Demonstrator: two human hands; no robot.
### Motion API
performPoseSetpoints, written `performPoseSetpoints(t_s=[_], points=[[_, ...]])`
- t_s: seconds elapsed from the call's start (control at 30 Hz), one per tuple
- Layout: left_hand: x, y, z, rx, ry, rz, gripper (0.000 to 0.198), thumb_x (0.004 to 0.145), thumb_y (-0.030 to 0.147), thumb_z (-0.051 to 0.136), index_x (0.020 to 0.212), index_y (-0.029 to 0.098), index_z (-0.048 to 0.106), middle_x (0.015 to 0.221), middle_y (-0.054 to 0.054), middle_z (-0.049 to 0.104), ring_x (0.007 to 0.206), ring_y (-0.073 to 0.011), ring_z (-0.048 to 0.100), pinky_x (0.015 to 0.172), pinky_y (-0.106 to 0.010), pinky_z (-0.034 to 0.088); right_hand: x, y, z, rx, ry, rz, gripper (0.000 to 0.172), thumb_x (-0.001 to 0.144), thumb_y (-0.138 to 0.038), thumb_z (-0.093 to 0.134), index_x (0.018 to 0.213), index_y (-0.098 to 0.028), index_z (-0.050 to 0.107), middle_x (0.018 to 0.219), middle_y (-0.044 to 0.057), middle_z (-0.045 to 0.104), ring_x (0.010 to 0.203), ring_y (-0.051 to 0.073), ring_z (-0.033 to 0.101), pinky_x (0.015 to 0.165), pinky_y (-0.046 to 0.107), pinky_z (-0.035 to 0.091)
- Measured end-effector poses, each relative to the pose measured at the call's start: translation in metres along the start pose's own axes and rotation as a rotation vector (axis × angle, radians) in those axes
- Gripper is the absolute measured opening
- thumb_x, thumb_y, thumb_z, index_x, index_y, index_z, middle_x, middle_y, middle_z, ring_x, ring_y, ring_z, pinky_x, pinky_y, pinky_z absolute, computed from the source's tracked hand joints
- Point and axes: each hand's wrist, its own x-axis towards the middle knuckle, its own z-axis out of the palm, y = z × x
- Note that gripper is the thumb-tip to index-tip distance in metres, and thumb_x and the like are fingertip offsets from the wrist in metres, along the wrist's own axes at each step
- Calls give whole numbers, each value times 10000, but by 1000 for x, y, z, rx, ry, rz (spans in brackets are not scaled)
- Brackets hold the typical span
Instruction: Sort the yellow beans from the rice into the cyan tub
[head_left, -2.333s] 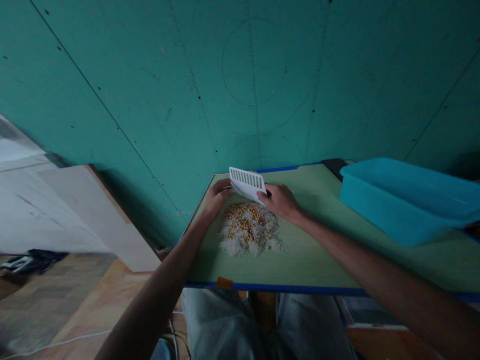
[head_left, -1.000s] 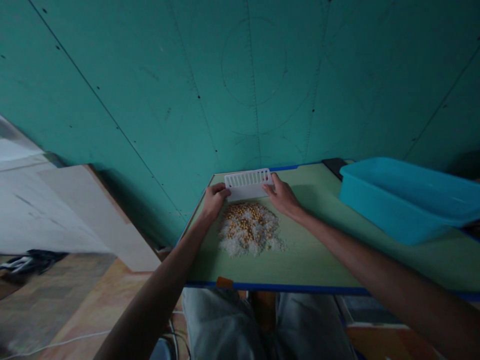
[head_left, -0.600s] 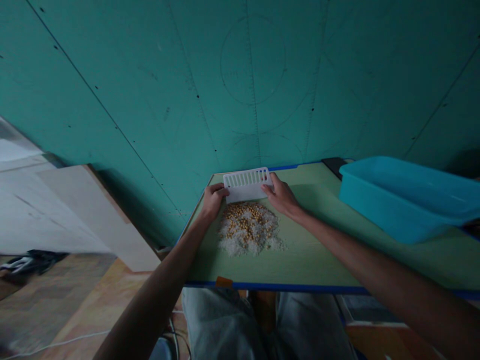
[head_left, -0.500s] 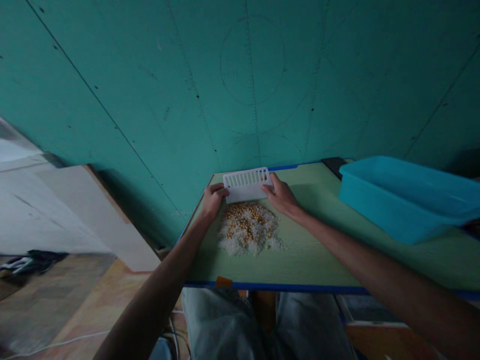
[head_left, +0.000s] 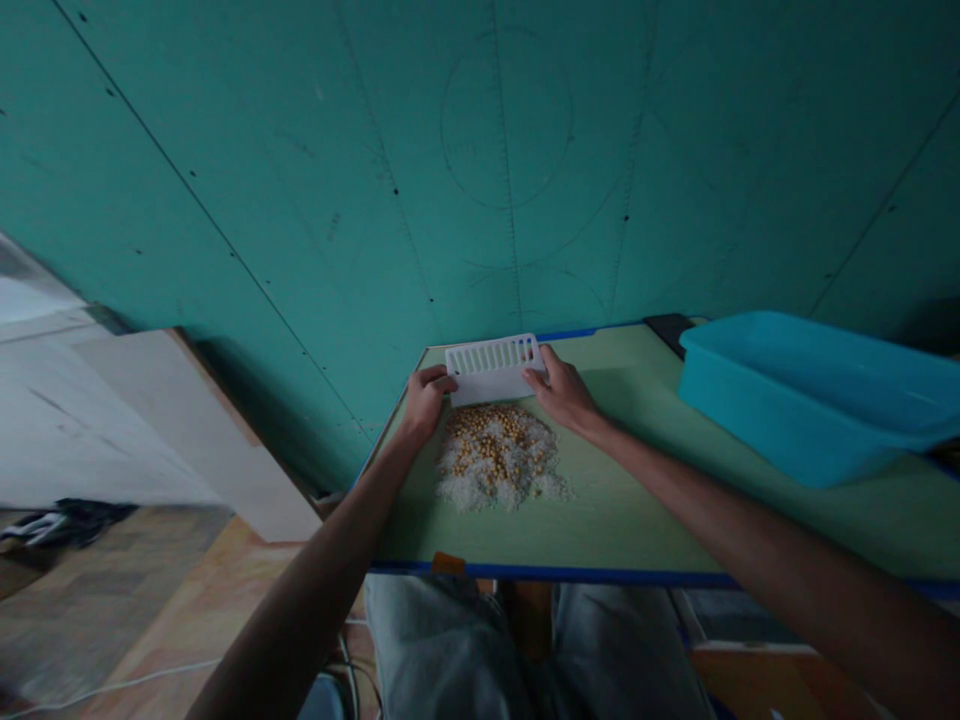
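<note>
A white slotted plastic piece [head_left: 491, 385], with a row of slots along its upper part, is held between both my hands near the table's far edge. My left hand [head_left: 429, 397] closes on its left end. On the right end, my right hand [head_left: 556, 388] grips with the thumb on the near face. Just in front of its lower edge lies a spread pile of white grains like rice [head_left: 469, 492], mixed with round yellow beans or peas [head_left: 491, 440]. The yellow ones are densest at the far side, the white ones along the near side.
A turquoise plastic tub [head_left: 787, 400] stands on the right of the pale green table [head_left: 637, 510]. A dark flat object [head_left: 667, 328] lies behind it. The green wall [head_left: 525, 200] rises at the table's far edge. White boards [head_left: 187, 420] lean at the left.
</note>
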Motion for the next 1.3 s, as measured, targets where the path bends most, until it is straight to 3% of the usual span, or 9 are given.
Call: performPoseSetpoints(t_s=[1.3], points=[[-3,6,3,-60,-18,-10,99,527,182,579,592,165,652,631,-7,541,675,-157,451,627,-287,337,0,-1,-1,51,-6,-9,249,891,-359,502,1084,-215,566,1017,117,743,840,256,670,704,331,471]])
